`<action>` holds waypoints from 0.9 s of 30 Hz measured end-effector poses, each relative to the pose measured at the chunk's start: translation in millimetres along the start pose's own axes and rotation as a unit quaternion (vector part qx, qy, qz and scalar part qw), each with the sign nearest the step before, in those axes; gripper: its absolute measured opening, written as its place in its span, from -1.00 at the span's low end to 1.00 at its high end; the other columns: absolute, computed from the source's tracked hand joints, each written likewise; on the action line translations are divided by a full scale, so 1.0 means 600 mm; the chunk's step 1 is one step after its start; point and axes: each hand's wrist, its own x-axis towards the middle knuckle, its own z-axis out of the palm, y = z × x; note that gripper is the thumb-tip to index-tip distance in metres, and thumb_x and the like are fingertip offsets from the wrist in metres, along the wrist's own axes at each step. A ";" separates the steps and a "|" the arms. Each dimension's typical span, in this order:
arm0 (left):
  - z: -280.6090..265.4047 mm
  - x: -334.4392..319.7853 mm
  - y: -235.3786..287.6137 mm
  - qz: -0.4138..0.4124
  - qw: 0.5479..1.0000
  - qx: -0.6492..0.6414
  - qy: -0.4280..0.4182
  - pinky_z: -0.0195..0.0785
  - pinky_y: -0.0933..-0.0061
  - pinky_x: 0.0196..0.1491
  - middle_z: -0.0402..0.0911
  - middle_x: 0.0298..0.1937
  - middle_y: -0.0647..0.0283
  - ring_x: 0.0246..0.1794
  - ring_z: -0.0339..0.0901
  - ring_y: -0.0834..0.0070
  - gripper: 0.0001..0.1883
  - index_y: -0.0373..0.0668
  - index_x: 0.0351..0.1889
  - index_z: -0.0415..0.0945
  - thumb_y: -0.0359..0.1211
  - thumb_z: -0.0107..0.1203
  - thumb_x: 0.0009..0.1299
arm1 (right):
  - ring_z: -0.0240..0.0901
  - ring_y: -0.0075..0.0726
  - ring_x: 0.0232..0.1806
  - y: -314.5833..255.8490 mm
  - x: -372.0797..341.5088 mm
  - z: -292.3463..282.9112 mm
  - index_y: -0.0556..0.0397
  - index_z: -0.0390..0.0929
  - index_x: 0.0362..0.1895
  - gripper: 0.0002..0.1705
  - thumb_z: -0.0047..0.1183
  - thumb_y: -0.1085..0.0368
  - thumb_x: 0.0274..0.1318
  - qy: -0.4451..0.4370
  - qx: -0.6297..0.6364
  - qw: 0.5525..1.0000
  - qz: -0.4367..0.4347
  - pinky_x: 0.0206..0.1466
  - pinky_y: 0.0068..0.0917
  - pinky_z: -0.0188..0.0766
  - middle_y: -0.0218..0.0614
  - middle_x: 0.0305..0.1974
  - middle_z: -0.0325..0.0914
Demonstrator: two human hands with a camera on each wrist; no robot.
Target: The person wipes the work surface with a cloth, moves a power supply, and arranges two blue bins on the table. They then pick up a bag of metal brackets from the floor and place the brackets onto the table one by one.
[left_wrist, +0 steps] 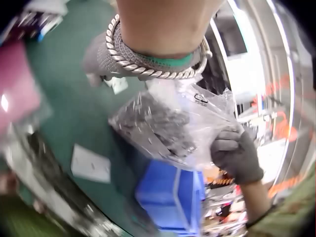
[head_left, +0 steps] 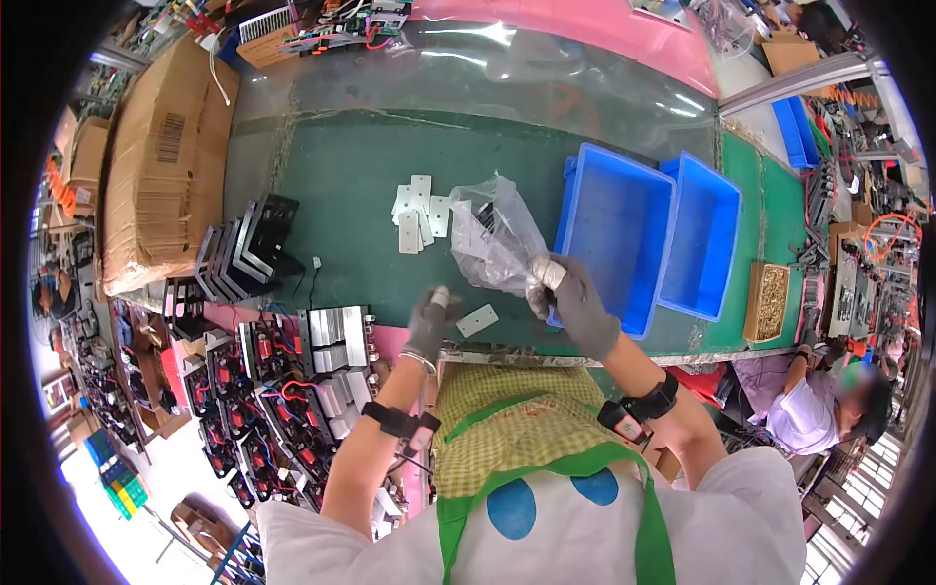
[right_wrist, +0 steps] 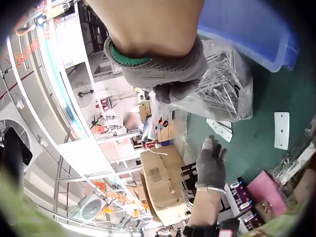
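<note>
My right hand, in a grey glove, grips the gathered end of a clear plastic bag. Through the plastic, the right wrist view shows many thin silvery pieces. Nothing is in my gloved left hand, held left of the bag with its fingers loosely extended. A single white-grey plate with small holes lies close to that hand, by the table's front edge. Beyond the bag's left side, several similar plates overlap in a loose pile.
Two blue bins stand right of the bag, with a small box of brass-coloured pieces farther right. Black angled brackets and a large cardboard box occupy the left. Wired assemblies sit at the lower left. Another person is at the right.
</note>
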 end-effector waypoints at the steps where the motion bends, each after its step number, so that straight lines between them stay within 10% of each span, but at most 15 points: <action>1: 0.015 -0.008 -0.017 -0.081 0.987 -0.132 -0.046 0.30 0.23 0.09 0.32 0.16 0.02 0.09 0.36 0.12 -0.46 -0.16 0.16 0.25 0.00 -0.10 0.35 | 0.20 -0.56 -0.61 -0.005 -0.009 0.006 0.09 0.38 -0.48 -0.60 -0.15 0.00 0.18 -0.020 0.004 1.000 0.020 -0.52 -0.58 0.15 -0.42 -0.62 0.31; 8: 0.078 -0.025 -0.022 -0.115 0.825 -0.496 -0.247 0.17 0.19 0.24 0.27 0.25 0.13 0.22 0.27 0.23 -0.36 -0.17 0.27 0.11 0.08 -0.26 0.39 | 0.22 -0.61 -0.61 -0.026 -0.032 0.038 0.10 0.39 -0.51 -0.62 -0.19 0.08 0.21 -0.129 0.018 0.990 0.048 -0.56 -0.60 0.15 -0.40 -0.60 0.34; 11: 0.078 -0.047 -0.018 -0.096 0.840 -0.491 -0.208 0.19 0.17 0.23 0.27 0.26 0.15 0.24 0.26 0.24 -0.30 -0.16 0.29 0.10 0.16 -0.31 0.38 | 0.22 -0.66 -0.67 -0.057 -0.008 0.037 0.14 0.40 -0.53 -0.64 -0.22 0.18 0.23 -0.137 0.027 0.989 -0.042 -0.64 -0.67 0.14 -0.45 -0.68 0.32; 13: 0.046 -0.061 -0.028 -0.115 0.859 -0.453 -0.207 0.29 0.17 0.14 0.30 0.24 0.10 0.22 0.28 0.22 -0.23 -0.18 0.27 0.14 0.24 -0.27 0.32 | 0.24 -0.68 -0.68 -0.064 0.062 0.054 0.16 0.39 -0.49 -0.67 -0.25 0.23 0.25 -0.013 0.338 0.937 0.084 -0.62 -0.75 0.25 -0.43 -0.66 0.33; 15: 0.032 -0.067 -0.029 -0.139 0.894 -0.399 -0.150 0.44 0.28 -0.07 0.37 0.15 0.09 0.11 0.37 0.24 -0.21 -0.23 0.22 0.20 0.26 -0.21 0.29 | 0.33 -0.61 -0.62 -0.011 0.158 0.021 0.16 0.39 -0.45 -0.72 -0.27 0.28 0.24 -0.041 0.320 0.940 0.110 -0.60 -0.73 0.33 -0.41 -0.60 0.36; 18: 0.023 -0.051 -0.047 -0.138 0.893 -0.415 -0.103 0.41 0.30 -0.07 0.41 0.10 0.14 0.05 0.40 0.28 -0.27 -0.22 0.19 0.23 0.20 -0.15 0.30 | 0.34 -0.55 -0.62 0.063 0.223 0.010 0.15 0.39 -0.45 -0.72 -0.25 0.27 0.24 -0.051 0.190 0.968 0.155 -0.53 -0.64 0.38 -0.40 -0.62 0.37; 21: 0.002 -0.031 -0.093 -0.088 0.933 -0.331 -0.109 0.31 0.23 0.00 0.49 -0.02 0.24 -0.01 0.42 0.24 -0.57 -0.07 0.08 0.35 -0.04 -0.09 0.36 | 0.44 -0.34 -0.48 0.082 0.206 -0.024 0.15 0.43 -0.39 -0.77 -0.19 0.28 0.20 -0.052 0.023 0.998 -0.006 -0.34 -0.39 0.45 -0.28 -0.49 0.45; 22: 0.003 -0.038 -0.089 -0.069 0.939 -0.312 -0.127 0.30 0.21 0.02 0.50 -0.03 0.21 0.00 0.41 0.23 -0.59 -0.10 0.06 0.36 -0.09 -0.04 0.35 | 0.45 -0.27 -0.37 0.097 0.193 -0.035 0.12 0.46 -0.32 -0.80 -0.17 0.27 0.18 -0.027 -0.189 0.976 -0.103 -0.25 -0.34 0.44 -0.24 -0.40 0.47; 24: -0.017 -0.041 -0.098 -0.075 0.967 -0.221 -0.097 0.41 0.18 -0.08 0.51 -0.11 0.09 -0.08 0.50 0.20 -0.62 -0.38 -0.05 0.36 -0.35 0.09 0.24 | 0.47 -0.13 -0.17 0.117 0.161 -0.065 0.05 0.50 -0.18 -0.76 -0.13 0.26 0.13 0.046 -0.585 0.766 -0.263 -0.08 -0.24 0.41 -0.18 -0.21 0.50; 25: -0.031 -0.037 -0.097 -0.100 0.978 -0.164 -0.084 0.45 0.31 -0.21 0.54 -0.20 0.17 -0.24 0.54 0.27 -0.65 -0.37 -0.07 0.38 -0.36 0.07 0.24 | 0.34 -0.06 0.09 0.101 0.132 -0.058 -0.17 0.50 0.00 -0.62 -0.10 0.22 0.04 0.003 -0.535 0.740 -0.408 0.11 -0.21 0.30 -0.19 0.04 0.41; 26: -0.056 -0.018 -0.109 -0.081 0.985 -0.096 -0.120 0.44 0.38 -0.27 0.54 -0.29 0.19 -0.35 0.52 0.36 -0.65 -0.33 -0.07 0.39 -0.33 0.10 0.23 | 0.33 -0.11 0.13 0.098 0.109 -0.045 -0.31 0.52 0.01 -0.58 -0.09 0.18 -0.01 0.044 -0.531 0.760 -0.373 0.17 -0.30 0.26 -0.23 0.07 0.42; 27: -0.092 0.018 -0.141 -0.061 0.988 -0.025 -0.139 0.40 0.42 -0.37 0.52 -0.26 0.19 -0.36 0.48 0.41 -0.64 -0.30 -0.08 0.41 -0.30 0.13 0.22 | 0.32 -0.13 0.13 0.067 0.084 -0.022 -0.19 0.55 -0.04 -0.59 -0.06 0.20 -0.05 0.016 -0.529 0.842 -0.106 0.18 -0.32 0.25 -0.26 0.04 0.44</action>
